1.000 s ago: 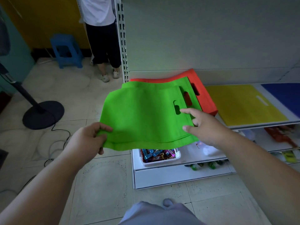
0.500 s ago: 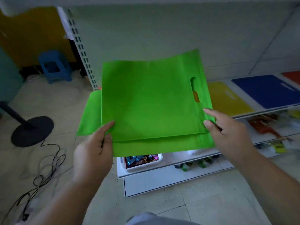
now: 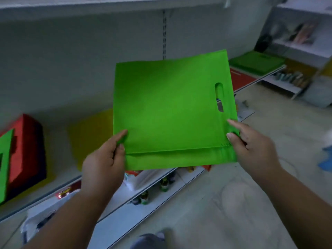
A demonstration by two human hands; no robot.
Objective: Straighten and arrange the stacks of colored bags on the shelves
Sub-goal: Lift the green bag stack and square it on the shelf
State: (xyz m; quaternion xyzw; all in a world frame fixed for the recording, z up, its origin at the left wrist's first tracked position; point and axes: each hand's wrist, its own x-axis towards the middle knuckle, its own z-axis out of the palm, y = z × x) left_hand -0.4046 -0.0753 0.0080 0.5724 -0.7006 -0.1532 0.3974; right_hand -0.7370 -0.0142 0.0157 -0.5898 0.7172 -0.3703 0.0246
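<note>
**Two hands, two green bags, held up flat**

Far to the left of your hands, a red stack [image 3: 27, 148] sits on the shelf [image 3: 59, 180], with a green piece [image 3: 5, 164] in front of it. A yellow bag [image 3: 89, 137] lies just past your left hand.

Your left hand [image 3: 105, 162] pinches the bottom left corner of the green bags [image 3: 167, 112], thumb on top. It looks like two bags, one lying a bit lower than the other. You hold them up in the air, in front of the shelf, most likely so you can line up their edges.

Your right hand [image 3: 251, 146] pinches the bottom right corner, just under the handle hole [image 3: 219, 97]. Holding both corners keeps the soft cloth flat.

Far past your right hand, another green stack [image 3: 256, 65] waits beside a red one [image 3: 240, 79]. That may be where these go.
</note>
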